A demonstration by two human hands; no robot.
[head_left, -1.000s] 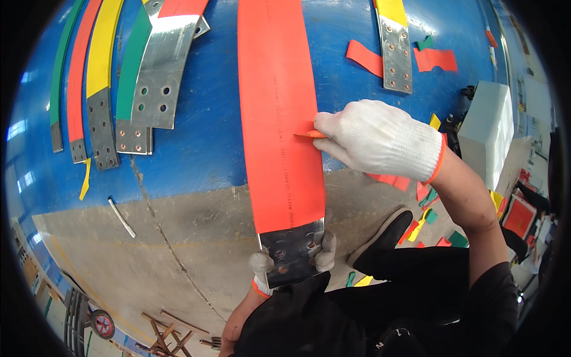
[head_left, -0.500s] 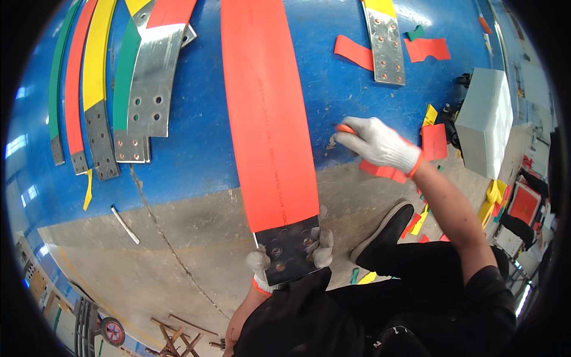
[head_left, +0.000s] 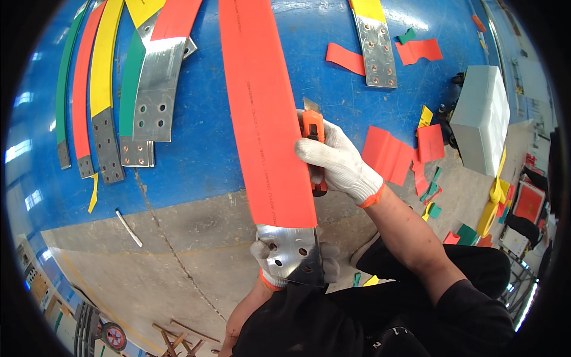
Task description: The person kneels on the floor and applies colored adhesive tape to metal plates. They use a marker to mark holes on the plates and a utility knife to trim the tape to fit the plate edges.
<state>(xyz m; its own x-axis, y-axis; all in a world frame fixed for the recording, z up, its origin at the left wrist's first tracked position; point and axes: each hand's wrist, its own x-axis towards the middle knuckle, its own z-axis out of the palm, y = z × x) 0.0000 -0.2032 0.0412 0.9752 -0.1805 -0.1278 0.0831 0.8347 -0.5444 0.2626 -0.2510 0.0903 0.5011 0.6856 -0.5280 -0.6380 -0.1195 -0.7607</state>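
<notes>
right grip (head_left: 337, 159), clasping an orange cutter (head_left: 314, 126), lies at the right edge of the red-sleeved bar (head_left: 264, 119), which runs forward from the left grip (head_left: 260, 250) holding its end.

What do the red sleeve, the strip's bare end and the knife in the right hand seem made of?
Red sleeve: smooth, mostly matte, evenly coloured; plastic or rubber, type unclear. Bare end: apparently polished metal, by its mirror-like reflections. Knife body: orange and black, probably moulded plastic from its solid colour; the grey blade looks like steel.
</notes>
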